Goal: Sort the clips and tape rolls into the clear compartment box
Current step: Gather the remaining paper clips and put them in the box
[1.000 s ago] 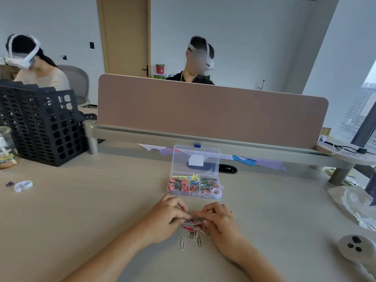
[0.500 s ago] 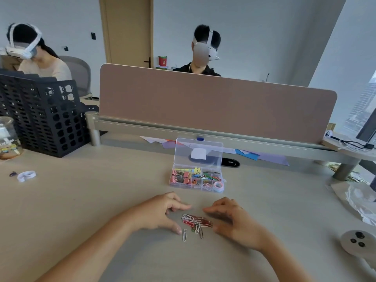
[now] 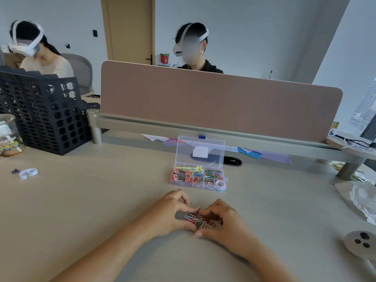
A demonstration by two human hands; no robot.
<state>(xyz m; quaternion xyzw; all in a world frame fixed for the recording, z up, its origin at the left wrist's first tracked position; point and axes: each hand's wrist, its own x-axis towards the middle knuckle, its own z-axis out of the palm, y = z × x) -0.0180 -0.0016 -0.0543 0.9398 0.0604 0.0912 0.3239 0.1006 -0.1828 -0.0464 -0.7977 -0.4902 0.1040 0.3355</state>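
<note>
A small heap of red, white and dark paper clips [image 3: 198, 219] lies on the desk in front of me. My left hand [image 3: 166, 213] and my right hand [image 3: 225, 220] cup it from both sides, fingertips touching above and below the heap. Behind it stands the clear compartment box [image 3: 198, 177] with its lid [image 3: 200, 151] raised; it holds pink binder clips, coloured paper clips and pink tape rolls in separate cells. Far to the left a white tape roll [image 3: 28, 173] lies on the desk.
A black perforated file rack [image 3: 46, 112] and a glass jar [image 3: 9, 137] stand at back left. A pink divider [image 3: 219, 102] closes the back; two people sit beyond it. A round grey grommet [image 3: 361, 242] and crumpled plastic [image 3: 364, 198] lie at right.
My hands, spread apart half a second ago, have closed in around the paper clips and pushed them into a tighter heap. The stray white clip is now gathered in.
</note>
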